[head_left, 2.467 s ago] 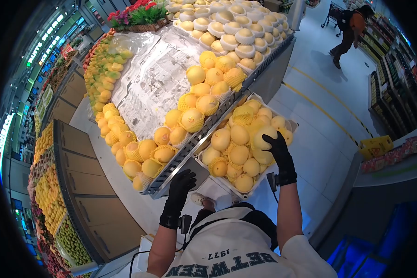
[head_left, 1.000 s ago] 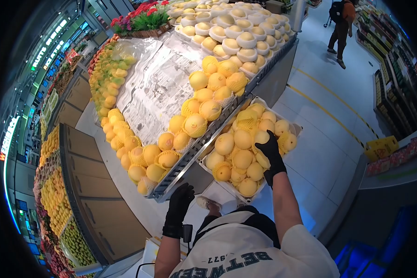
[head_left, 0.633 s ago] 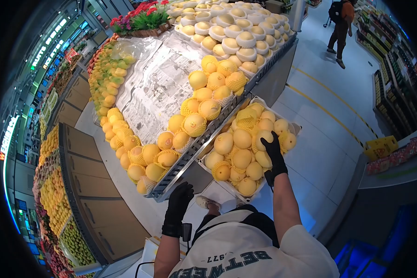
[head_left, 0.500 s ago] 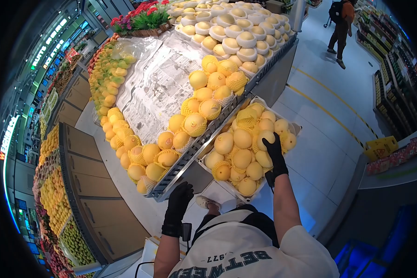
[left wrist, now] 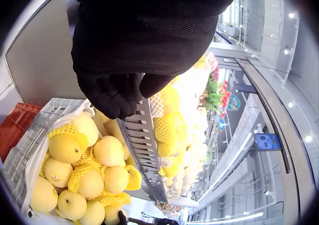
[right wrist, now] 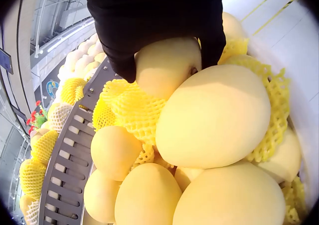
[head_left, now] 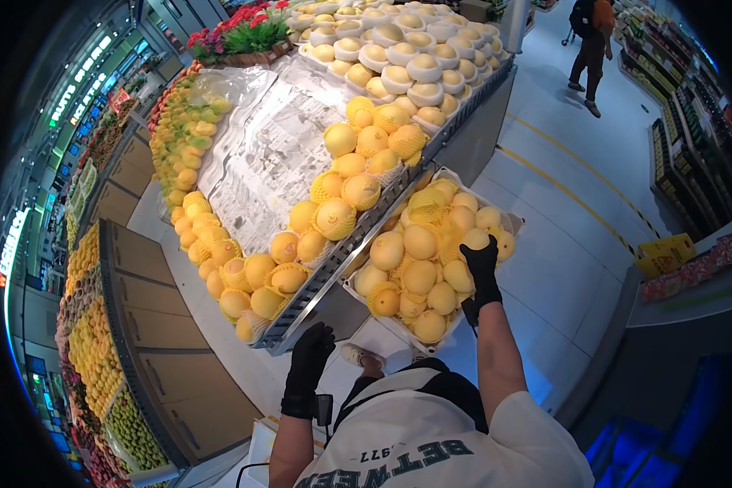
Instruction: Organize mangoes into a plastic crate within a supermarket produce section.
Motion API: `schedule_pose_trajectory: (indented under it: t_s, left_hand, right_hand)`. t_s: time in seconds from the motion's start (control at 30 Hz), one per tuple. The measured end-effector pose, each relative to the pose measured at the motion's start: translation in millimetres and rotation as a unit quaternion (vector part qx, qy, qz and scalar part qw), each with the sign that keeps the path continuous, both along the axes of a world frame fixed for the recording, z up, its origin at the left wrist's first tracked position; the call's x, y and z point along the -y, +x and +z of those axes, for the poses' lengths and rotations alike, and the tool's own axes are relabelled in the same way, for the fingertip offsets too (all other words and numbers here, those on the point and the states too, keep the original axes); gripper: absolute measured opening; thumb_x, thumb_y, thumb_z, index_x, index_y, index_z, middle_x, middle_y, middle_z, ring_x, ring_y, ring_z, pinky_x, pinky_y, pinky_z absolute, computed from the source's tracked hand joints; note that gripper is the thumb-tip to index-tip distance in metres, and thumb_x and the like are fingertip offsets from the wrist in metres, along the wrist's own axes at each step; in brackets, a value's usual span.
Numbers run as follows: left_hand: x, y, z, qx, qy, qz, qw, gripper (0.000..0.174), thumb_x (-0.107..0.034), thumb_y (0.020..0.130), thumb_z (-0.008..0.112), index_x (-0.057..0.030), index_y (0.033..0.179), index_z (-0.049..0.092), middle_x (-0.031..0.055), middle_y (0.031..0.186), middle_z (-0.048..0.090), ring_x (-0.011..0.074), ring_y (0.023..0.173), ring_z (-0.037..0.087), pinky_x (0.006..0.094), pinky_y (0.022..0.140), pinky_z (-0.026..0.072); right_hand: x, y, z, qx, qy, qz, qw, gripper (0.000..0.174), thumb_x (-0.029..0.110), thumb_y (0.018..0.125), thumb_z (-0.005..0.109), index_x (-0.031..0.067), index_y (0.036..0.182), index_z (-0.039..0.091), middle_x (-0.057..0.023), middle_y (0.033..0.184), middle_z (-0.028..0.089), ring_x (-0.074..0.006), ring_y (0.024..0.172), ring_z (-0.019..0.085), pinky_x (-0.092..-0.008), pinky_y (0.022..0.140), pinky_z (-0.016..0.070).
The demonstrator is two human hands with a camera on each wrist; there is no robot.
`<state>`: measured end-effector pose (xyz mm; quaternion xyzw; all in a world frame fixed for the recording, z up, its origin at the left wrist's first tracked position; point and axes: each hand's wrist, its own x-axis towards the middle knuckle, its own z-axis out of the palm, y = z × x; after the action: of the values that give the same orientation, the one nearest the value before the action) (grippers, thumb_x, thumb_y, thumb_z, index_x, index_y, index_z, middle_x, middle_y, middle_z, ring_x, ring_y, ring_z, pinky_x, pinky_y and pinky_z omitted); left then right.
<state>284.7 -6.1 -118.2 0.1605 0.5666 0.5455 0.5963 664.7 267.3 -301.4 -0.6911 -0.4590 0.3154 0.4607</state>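
Observation:
My black-gloved right hand [head_left: 485, 275] holds a round yellow fruit [right wrist: 168, 65], like a large Asian pear, at the right side of a light plastic crate [left wrist: 22, 157]. In the right wrist view, the thumb and fingers lie on either side of this fruit, and its small brown dimple shows. More such fruits [right wrist: 217, 118] crowd around it, some in yellow foam nets. My left hand [head_left: 311, 358], also gloved in black, hangs near the front corner of the display stand. Its fingers curl loosely around nothing.
The slotted metal edge [head_left: 350, 252] of the stand runs beside the crate. Netted fruits [head_left: 333, 218] line this edge, with a paper-covered surface [head_left: 276, 146] behind them. A person [head_left: 592, 49] is in the aisle, and a yellow floor sign [head_left: 664, 254] stands at right.
A big fruit under my right hand 2.5 s ago has been lowered among the others. The hand has since shifted slightly right, gripping a fruit there. My left hand stays put.

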Motion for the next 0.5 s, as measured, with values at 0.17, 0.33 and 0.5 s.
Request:
schedule_pose_trajectory:
  t_s: [0.17,0.33,0.5]
  left_hand:
    - [4,-2,-9,-0.025,0.01,-0.018,0.999,0.034,-0.004,0.095,0.054,-0.0024,0.129,0.053,0.0086,0.115,0.062,0.016,0.1,0.062,0.0289,0.088,0.0512]
    - [0,0,-11,0.096,-0.026,0.033,0.994,0.033,-0.007,0.096,0.054,-0.0024,0.129,0.053,0.009,0.115,0.063,0.0174,0.102,0.061,0.0302,0.089,0.0508]
    - [-5,4,-13,0.01,0.0,-0.005,1.0,0.033,-0.015,0.097,0.055,-0.0034,0.128,0.054,0.0102,0.115,0.063,0.0193,0.102,0.062,0.0314,0.09,0.0506]
  right_hand:
    - [-5,21,-28,0.061,0.025,0.001,0.998,0.09,0.021,0.063,0.087,-0.0035,0.137,0.041,-0.0231,0.126,0.054,-0.0357,0.116,0.054,-0.0446,0.098,0.0462]
    - [2,31,-28,0.012,0.036,0.031,0.999,0.082,0.017,0.066,0.083,-0.0026,0.136,0.044,-0.0225,0.129,0.053,-0.0343,0.123,0.05,-0.0421,0.104,0.0418]
    - [7,38,-30,0.034,0.021,0.013,0.999,0.068,0.015,0.076,0.073,-0.0013,0.136,0.046,-0.0207,0.133,0.053,-0.0337,0.125,0.049,-0.0404,0.105,0.0404]
